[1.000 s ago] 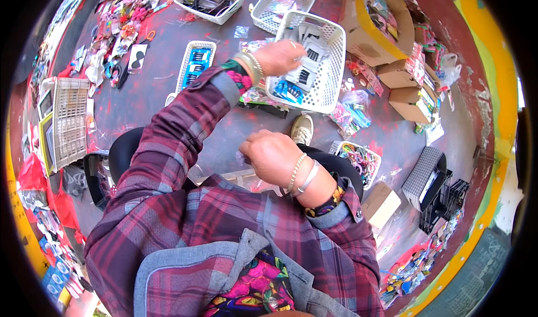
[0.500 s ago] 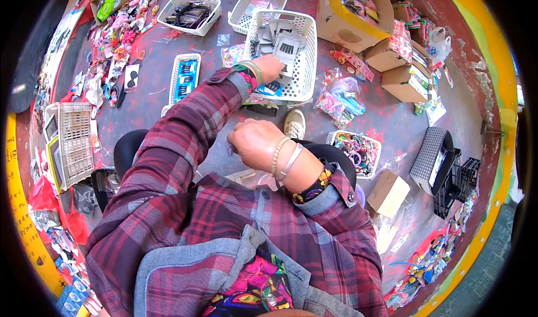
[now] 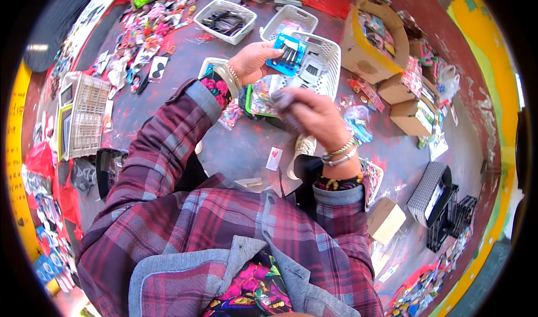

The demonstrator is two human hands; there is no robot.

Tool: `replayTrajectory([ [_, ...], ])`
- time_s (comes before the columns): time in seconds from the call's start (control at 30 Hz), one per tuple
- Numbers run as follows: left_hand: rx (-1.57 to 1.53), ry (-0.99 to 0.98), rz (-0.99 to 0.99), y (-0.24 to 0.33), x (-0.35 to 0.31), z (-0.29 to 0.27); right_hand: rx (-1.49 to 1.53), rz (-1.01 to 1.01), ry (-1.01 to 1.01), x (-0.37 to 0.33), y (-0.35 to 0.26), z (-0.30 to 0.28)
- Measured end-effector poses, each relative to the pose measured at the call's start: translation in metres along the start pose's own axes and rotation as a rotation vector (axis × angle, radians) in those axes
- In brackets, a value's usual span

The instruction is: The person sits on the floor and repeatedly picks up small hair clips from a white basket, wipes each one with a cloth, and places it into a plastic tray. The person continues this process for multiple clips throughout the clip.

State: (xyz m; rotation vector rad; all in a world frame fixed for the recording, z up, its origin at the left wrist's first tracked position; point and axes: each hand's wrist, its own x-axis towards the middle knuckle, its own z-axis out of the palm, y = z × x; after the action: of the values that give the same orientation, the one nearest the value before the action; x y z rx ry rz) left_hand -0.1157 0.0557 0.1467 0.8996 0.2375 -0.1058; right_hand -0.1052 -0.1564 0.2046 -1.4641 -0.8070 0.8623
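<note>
My left hand (image 3: 251, 64) pinches a blue card (image 3: 295, 63) by its left edge, thumb on top. Several slim black hair clips line the card's front. It is raised over a white perforated basket (image 3: 334, 59), which holds grey-backed cards (image 3: 312, 70) with black pieces. To the right and nearer me is my right hand (image 3: 322, 118), its fingers curled together and partly smeared by motion. A dark purplish patch at its fingertips cannot be made out. Below my hands, a bag of colourful small items (image 3: 261, 97) lies in a green-rimmed container (image 3: 248, 99).
A white basket of black items (image 3: 246, 30) and another white basket (image 3: 311, 23) stand farther off. Cardboard boxes (image 3: 358, 54) line the right side. Heaped accessories (image 3: 154, 31) cover the far left floor. A small white card with a red heart (image 3: 274, 159) lies by my shoe (image 3: 302, 149).
My left hand has come up from the basket with the blue card. My right hand has moved forward and right. The view has shifted, and the small heart card now shows on the floor.
</note>
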Motion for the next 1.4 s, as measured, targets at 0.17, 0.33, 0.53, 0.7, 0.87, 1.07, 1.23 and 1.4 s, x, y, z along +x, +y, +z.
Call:
replayTrajectory([
  [0.17, -0.104, -0.066, 0.008, 0.015, -0.067, 0.017, 0.25, -0.271, 0.642, 0.008, -0.005, 0.003],
  [0.33, -0.145, -0.068, -0.011, 0.001, -0.091, 0.031, -0.915, -0.697, 0.451, 0.033, 0.004, 0.033],
  [0.53, -0.027, -0.061, -0.051, -0.001, -0.092, 0.021, -0.937, -0.616, 0.515, 0.054, 0.023, 0.04],
  [0.7, -0.065, -0.115, -0.078, -0.003, -0.092, 0.013, -0.945, -0.516, 0.601, 0.063, 0.035, 0.035],
  [0.87, -0.243, -0.029, 0.084, 0.016, -0.097, 0.014, -0.382, -0.118, 0.685, 0.063, 0.035, -0.002],
  [1.07, -0.362, 0.124, 0.103, 0.002, -0.077, -0.01, -0.456, -0.428, 0.776, 0.063, 0.027, 0.016],
  [1.23, -0.397, 0.068, 0.137, -0.019, -0.065, -0.015, -0.94, -0.627, 0.568, 0.069, 0.027, 0.054],
  [1.4, -0.449, 0.309, 0.108, -0.013, -0.061, -0.017, -1.134, -0.541, 0.335, 0.068, 0.041, 0.079],
])
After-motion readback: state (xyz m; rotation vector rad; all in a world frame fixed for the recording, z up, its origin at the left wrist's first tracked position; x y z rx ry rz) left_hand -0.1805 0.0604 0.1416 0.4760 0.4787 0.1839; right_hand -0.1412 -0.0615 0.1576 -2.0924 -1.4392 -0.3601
